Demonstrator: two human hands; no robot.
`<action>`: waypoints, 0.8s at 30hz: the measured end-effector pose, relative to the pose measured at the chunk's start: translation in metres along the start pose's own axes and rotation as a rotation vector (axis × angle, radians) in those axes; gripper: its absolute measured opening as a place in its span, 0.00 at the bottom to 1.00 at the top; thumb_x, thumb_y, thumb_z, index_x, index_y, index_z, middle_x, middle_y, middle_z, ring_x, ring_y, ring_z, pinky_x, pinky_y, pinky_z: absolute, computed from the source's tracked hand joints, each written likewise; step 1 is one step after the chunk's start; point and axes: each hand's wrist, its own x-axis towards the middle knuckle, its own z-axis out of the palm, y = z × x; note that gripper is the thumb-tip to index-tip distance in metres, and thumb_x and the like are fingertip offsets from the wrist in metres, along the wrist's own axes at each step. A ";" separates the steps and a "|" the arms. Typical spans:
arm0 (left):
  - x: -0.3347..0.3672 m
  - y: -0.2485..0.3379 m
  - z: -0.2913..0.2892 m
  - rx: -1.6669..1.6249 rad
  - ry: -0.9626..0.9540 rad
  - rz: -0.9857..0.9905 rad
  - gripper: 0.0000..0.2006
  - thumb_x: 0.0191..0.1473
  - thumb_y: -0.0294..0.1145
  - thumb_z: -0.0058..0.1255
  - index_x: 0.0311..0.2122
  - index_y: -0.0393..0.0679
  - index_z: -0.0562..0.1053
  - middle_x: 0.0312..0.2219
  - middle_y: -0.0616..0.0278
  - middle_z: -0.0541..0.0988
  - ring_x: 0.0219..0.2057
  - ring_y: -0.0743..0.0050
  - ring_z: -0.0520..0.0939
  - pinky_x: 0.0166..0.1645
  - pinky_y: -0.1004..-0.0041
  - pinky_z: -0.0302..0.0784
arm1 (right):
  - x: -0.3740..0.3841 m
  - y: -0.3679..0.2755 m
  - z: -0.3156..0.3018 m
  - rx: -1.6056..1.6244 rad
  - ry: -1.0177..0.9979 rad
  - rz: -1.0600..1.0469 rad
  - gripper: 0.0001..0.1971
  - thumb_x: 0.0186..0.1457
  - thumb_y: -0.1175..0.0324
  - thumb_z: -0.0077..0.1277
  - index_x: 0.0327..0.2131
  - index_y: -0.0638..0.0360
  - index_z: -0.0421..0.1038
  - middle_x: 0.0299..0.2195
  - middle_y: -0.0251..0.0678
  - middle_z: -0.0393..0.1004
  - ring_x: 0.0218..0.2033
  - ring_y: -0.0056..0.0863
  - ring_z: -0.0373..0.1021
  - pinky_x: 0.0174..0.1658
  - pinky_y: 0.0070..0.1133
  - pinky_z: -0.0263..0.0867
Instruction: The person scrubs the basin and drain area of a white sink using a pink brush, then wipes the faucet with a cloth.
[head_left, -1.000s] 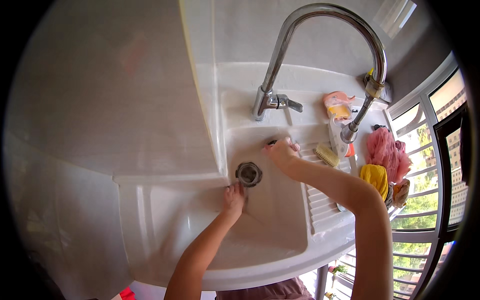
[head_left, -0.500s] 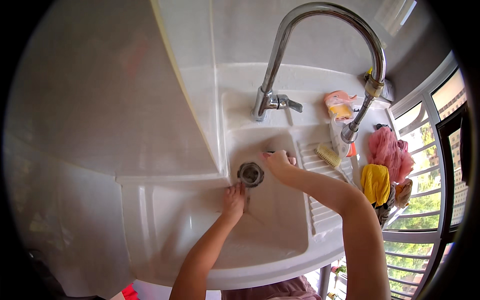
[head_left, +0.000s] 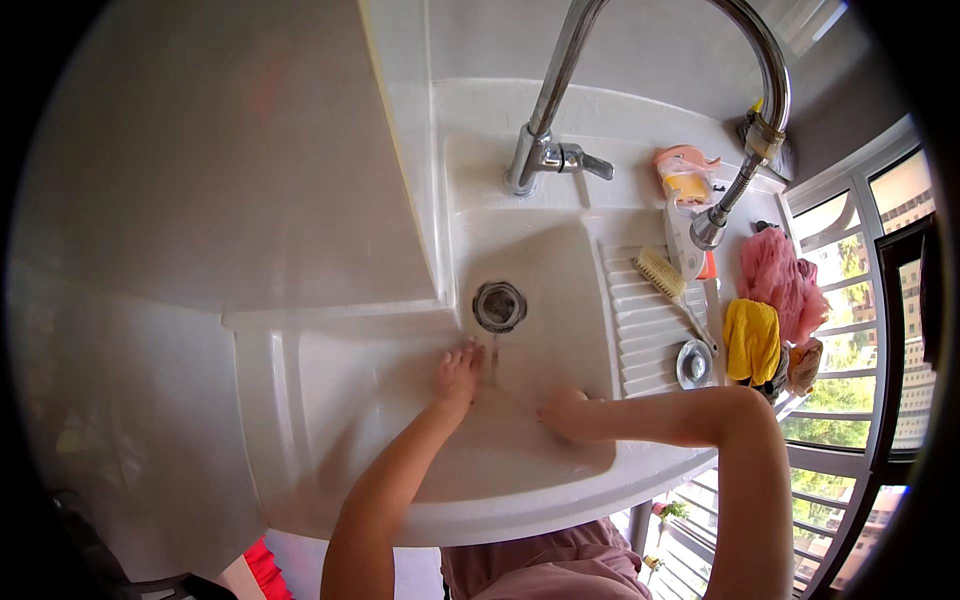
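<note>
A white basin [head_left: 540,462] with a round metal drain [head_left: 499,306] lies in front of me. Below and left of the drain, my left hand [head_left: 459,376] rests on the basin floor with its fingers stretched out, holding nothing. My right hand [head_left: 568,413] is low in the right part of the basin, close to its floor and curled. Its fingers are mostly hidden, so what it grips cannot be made out. Faint brownish marks run down from the drain between the hands.
A chrome faucet [head_left: 537,160] arches over the back right. On the ribbed drainboard [head_left: 640,345] lie a bristle brush [head_left: 662,272] and a round metal strainer [head_left: 693,364]. Beside them are a yellow cloth [head_left: 751,341] and pink mesh [head_left: 772,280]. A wall panel [head_left: 250,160] rises at left.
My right hand has moved from beside the drain down toward the basin's near right. My left hand stays near the drain. The view has shifted, and the metal strainer now shows past my arm.
</note>
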 end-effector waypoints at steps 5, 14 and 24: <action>-0.026 -0.021 0.013 0.124 0.004 0.164 0.34 0.41 0.38 0.54 0.57 0.52 0.62 0.57 0.60 0.62 0.51 0.64 0.65 0.54 0.68 0.58 | -0.038 0.049 -0.079 -0.165 -0.233 -0.034 0.21 0.50 0.72 0.48 0.50 0.58 0.68 0.59 0.43 0.54 0.55 0.41 0.61 0.46 0.32 0.67; -0.039 -0.034 -0.005 0.140 -0.045 0.069 0.25 0.49 0.29 0.42 0.55 0.40 0.63 0.55 0.61 0.65 0.50 0.66 0.67 0.53 0.71 0.59 | 0.013 0.016 -0.067 2.030 -0.115 0.518 0.24 0.62 0.56 0.28 0.59 0.50 0.55 0.61 0.45 0.51 0.56 0.46 0.59 0.49 0.36 0.63; -0.041 -0.038 -0.002 0.105 0.060 0.064 0.24 0.49 0.30 0.43 0.54 0.40 0.65 0.53 0.60 0.67 0.48 0.65 0.69 0.51 0.72 0.64 | 0.042 -0.038 -0.012 1.723 0.543 0.466 0.42 0.54 0.31 0.21 0.59 0.54 0.56 0.58 0.47 0.57 0.61 0.39 0.50 0.62 0.27 0.44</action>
